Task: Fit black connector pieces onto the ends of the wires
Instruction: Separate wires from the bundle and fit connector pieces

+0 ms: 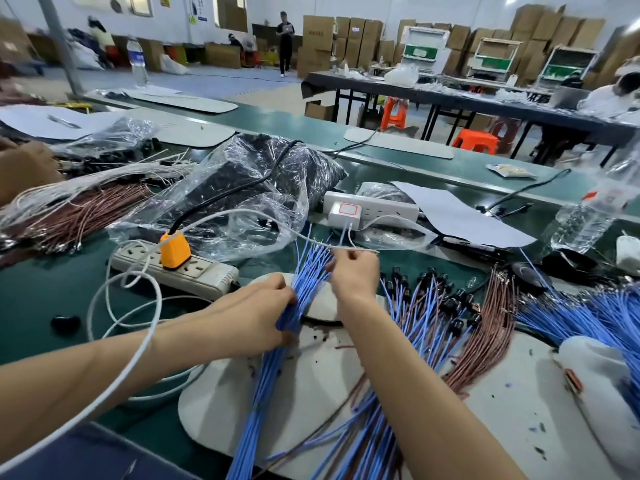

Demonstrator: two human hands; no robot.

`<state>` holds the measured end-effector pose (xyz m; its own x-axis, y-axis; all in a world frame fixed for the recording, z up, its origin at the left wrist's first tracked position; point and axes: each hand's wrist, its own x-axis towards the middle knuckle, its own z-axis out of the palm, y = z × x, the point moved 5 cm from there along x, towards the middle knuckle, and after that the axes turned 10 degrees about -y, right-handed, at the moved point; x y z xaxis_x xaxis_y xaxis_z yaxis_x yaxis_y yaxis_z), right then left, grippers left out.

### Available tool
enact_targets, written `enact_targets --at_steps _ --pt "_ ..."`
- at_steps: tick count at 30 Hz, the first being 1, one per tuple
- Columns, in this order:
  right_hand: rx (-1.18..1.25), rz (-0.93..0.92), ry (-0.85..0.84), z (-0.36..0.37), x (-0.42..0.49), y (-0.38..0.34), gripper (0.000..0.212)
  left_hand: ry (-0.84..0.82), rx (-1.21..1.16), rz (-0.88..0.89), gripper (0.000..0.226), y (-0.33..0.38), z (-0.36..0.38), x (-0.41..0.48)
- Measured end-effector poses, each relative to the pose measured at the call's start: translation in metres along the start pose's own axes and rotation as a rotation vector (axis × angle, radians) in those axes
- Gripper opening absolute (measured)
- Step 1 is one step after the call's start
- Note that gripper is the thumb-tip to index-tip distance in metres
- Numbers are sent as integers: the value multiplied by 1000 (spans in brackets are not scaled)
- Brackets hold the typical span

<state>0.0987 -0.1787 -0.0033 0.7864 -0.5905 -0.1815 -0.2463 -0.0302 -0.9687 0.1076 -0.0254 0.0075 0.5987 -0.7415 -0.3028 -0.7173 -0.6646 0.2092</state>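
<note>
Workbench [41, 292] green, cardboard boxes [318, 32] beyond; left hand [256, 313] and right hand [356, 271] tight round blue wires [270, 375].

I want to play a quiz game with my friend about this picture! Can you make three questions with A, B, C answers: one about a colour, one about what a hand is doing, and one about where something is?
1. What colour are the wires that the left hand grips?
A red
B blue
C green

2. What is the right hand doing?
A hanging open in the air
B pinching the wire tips
C waving with spread fingers

3. Where is the orange plug?
A in the left hand
B in the white power strip
C in the right hand

Answers:
1 B, the gripped bundle is blue.
2 B, its fingers curl on the tips of the fanned-out wires.
3 B, it sits in a socket of the strip, away from both hands.
</note>
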Motion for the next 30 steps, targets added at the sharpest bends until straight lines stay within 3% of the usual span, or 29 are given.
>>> enact_targets --at_steps 3,6,8,10,11,13,15,18,22,25,28,30 --pt "38 72 133 -22 7 -4 26 3 63 30 50 4 -1 -1" --pt "9 128 -102 -27 2 -12 20 -29 -79 20 64 -7 -18 1" --pt "-20 151 -298 -35 -9 -20 17 164 -274 31 45 -17 -45 10" --pt "-202 137 -445 -48 -22 -30 23 427 -370 -31 19 -34 -73 30" --pt "-356 118 -491 -55 -27 -36 29 468 -326 -102 17 -42 -81 44" --pt "-675 57 -525 -69 -37 -48 27 373 -186 -262 23 -57 -82 76" --pt "-915 -58 -492 -85 -42 -58 22 272 -64 -346 17 -66 -75 102" --pt "-1130 -203 -339 -112 -49 -59 20 259 -43 -297 7 -70 -71 122" --pt "-1239 -203 -77 -147 -55 -35 22 385 -140 -223 26 -72 -75 133" --pt "-1121 -345 25 -154 -61 -15 17 352 -143 -273 30 -80 -73 138" --pt "-977 -498 174 -155 -70 1 5 310 -74 -256 18 -85 -75 137" --pt "-954 -564 236 -155 -72 8 12 264 -48 -222 12 -85 -77 131"
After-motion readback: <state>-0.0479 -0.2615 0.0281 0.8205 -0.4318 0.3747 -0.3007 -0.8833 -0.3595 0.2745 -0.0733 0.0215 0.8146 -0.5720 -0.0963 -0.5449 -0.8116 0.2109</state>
